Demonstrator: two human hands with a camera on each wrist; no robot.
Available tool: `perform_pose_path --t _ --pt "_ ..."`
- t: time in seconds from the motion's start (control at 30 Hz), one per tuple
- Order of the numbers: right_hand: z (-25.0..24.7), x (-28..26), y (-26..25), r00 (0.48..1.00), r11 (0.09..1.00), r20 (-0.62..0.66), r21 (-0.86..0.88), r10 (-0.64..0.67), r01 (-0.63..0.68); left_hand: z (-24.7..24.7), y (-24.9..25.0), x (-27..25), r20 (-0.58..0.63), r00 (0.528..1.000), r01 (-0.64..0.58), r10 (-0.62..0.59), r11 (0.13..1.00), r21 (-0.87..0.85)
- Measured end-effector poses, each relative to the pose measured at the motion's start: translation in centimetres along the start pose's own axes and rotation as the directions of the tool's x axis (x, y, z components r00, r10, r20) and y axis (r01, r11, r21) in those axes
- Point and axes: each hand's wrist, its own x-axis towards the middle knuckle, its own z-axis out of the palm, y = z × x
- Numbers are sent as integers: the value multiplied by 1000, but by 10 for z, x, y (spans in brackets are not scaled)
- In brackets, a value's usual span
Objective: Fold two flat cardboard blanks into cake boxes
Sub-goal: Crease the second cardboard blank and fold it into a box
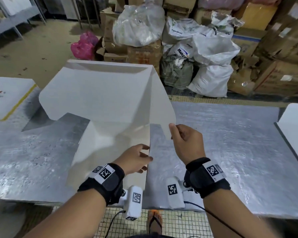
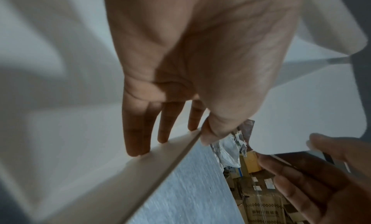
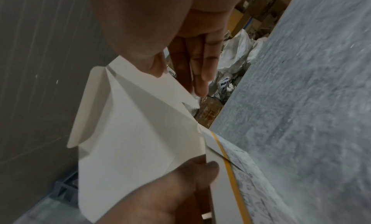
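A large white cardboard blank (image 1: 100,100), partly folded with creased panels and rounded corners, is held up above the middle of the silvery, foil-like tabletop (image 1: 230,143), its lower part dipping toward the near edge. The left hand (image 1: 136,160) grips the blank's lower panel along its right edge: in the left wrist view the fingers (image 2: 138,132) lie straight against the white face while the thumb presses the edge from the other side. The right hand (image 1: 186,141) pinches the rounded lower corner of the raised right panel between thumb and fingers (the other fingers are curled in toward the palm). The two hands are near each other but apart, each on a different panel.

At the tabletop's left edge lies a flat white cardboard sheet with a yellow stripe (image 1: 9,98); whether it is a second blank or a finished box I cannot tell from this angle. At the right edge lies another flat white cardboard piece with a rounded corner (image 1: 294,131).

Beyond the far edge, on the floor, stand white woven sacks (image 1: 210,54), brown cardboard cartons (image 1: 273,78) and a pink plastic bag (image 1: 84,45).
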Motion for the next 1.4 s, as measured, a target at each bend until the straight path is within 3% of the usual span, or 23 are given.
perform_pose_path --t 0.13,0.27,0.47,0.6,0.77,0.9,0.97,1.17,1.4 --pt "3 -22 -10 996 998 75 26 47 -49 5 -9 -6 1 1000 13 -13 999 -31" --pt "1 -34 -15 977 995 195 -77 85 -71 11 -11 -8 0 998 55 -55 991 -120" --pt "5 -39 -18 977 1000 215 -25 -13 19 14 -14 -15 -19 997 75 -79 984 -159" --pt "5 -37 -17 904 998 427 56 2 -29 14 -16 -17 -27 998 52 -59 976 -212" --pt "3 -27 -24 851 1000 524 -4 -22 29 16 -16 -19 -43 996 70 -80 977 -203" --pt "2 -12 -30 881 988 462 -49 -105 144 18 -15 -20 -73 991 91 -110 970 -226" --pt "1 -2 -32 897 990 424 8 -129 138 20 -14 -22 -94 989 92 -115 970 -223" --pt "1 9 -36 823 980 534 147 -191 132 22 -13 -27 -129 982 107 -136 972 -212" --pt "6 6 -33 825 976 522 137 -219 172 23 -16 -31 -150 978 114 -143 976 -186"
